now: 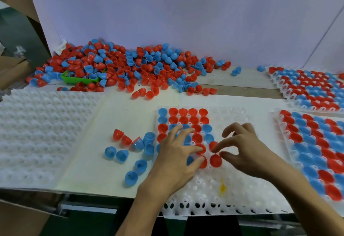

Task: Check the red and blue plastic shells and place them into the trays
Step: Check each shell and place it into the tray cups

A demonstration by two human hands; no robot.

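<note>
You see red and blue shells [130, 66] heaped around a green bin [74, 80], a white tray [232, 185] with a yellow smear [222, 187], and full trays [316, 146] striped red and blue.

My left hand [176, 154] covers several pockets of the middle tray [232, 183], so I can't read what sits under it. The filled tray [316, 154] on my right runs off the frame edge. The green bin [74, 78] is half buried under the loose shell pile [130, 64].
</note>
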